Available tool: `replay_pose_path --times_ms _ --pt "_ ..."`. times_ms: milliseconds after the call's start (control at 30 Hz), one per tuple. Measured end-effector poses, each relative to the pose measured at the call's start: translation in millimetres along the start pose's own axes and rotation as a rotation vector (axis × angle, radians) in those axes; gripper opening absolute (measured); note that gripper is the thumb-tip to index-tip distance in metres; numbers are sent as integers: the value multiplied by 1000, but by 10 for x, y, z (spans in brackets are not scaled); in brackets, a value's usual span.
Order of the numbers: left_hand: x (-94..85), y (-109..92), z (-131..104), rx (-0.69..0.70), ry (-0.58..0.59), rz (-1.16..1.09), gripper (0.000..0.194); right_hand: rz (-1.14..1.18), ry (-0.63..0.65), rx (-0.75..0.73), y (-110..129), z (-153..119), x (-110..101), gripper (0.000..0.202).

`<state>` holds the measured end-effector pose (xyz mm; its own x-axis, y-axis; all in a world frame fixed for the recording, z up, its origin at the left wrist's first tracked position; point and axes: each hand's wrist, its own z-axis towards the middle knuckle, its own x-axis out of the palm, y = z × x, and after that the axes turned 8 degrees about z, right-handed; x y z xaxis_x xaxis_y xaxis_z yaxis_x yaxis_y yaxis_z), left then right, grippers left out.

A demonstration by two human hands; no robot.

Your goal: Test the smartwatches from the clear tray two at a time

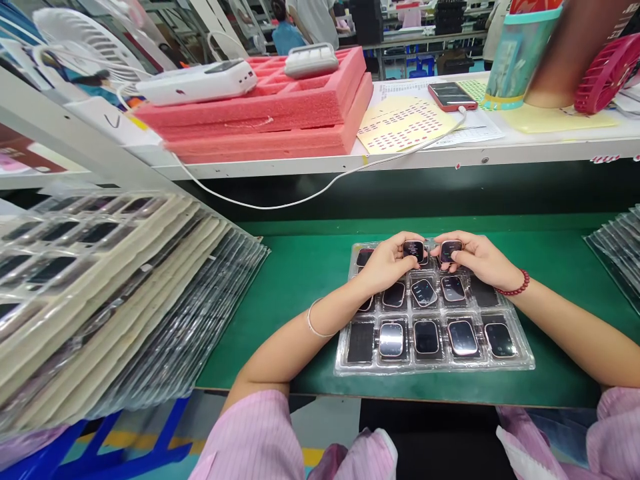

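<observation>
My left hand (393, 260) is closed around a smartwatch body (413, 250), its dark screen tilted up with small light text on it. A second smartwatch body (449, 251) sits between the thumb and fingers of my right hand (475, 257). Both are held just over the back row of a clear plastic tray (435, 368). More square watch bodies lie in its pockets, among them one with a bright reflection (391, 339) and one turned askew (423, 293). My wrists and fingers hide part of the back and left pockets.
Stacked trays of watches (100, 267) rise on the left, and another tray stack (620, 250) stands at the right edge. Above the green mat (280, 300), a shelf carries red foam (280, 113), a phone (453, 97) and a cup (520, 60). A white cable (280, 207) hangs below it.
</observation>
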<state>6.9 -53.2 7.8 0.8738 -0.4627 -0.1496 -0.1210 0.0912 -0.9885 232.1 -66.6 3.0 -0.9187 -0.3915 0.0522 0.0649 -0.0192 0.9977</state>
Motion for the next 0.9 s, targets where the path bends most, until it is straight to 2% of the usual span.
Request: replay_pose_path --times_ms 133,300,567,767,900 --pt "2 -12 0 -10 -1 2 35 -3 6 -1 -3 -4 -6 33" --pt "4 -25 -2 -17 2 -7 37 10 20 -50 -12 -5 -7 46" --pt "5 13 3 8 1 -8 39 -26 58 -70 -30 -20 -14 53" --pt "-4 37 6 6 -10 20 39 -61 38 -25 2 -12 -7 44" --pt "-1 11 4 4 -13 29 38 -48 43 -51 -13 -12 -1 49"
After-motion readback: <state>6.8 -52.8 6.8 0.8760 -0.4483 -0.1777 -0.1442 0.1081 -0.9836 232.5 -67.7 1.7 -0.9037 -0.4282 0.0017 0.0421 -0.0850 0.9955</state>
